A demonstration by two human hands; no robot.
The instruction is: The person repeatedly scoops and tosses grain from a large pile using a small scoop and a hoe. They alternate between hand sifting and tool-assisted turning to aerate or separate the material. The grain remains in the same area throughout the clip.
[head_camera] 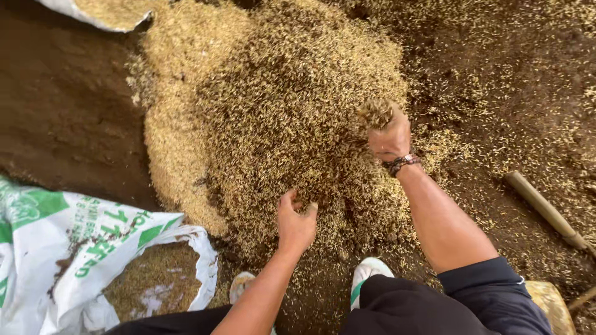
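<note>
Your right hand (390, 135) clutches a fistful of the loose, light, golden-brown husked grain heap (279, 111); your left hand (295, 224) digs in half-curled just below: scoop from underneath, it spills.

Bare brown earth floor (62, 111) in soft daylight, a wooden pole (546, 211) lying on it.

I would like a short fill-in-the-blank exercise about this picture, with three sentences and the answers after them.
1. The right hand is closed on a fistful of ____ above the grain pile.
2. On the right wrist sits a beaded ____.
3. The white sack with ____ print lies open near the left hand.

Missing words: grain; bracelet; green
</note>
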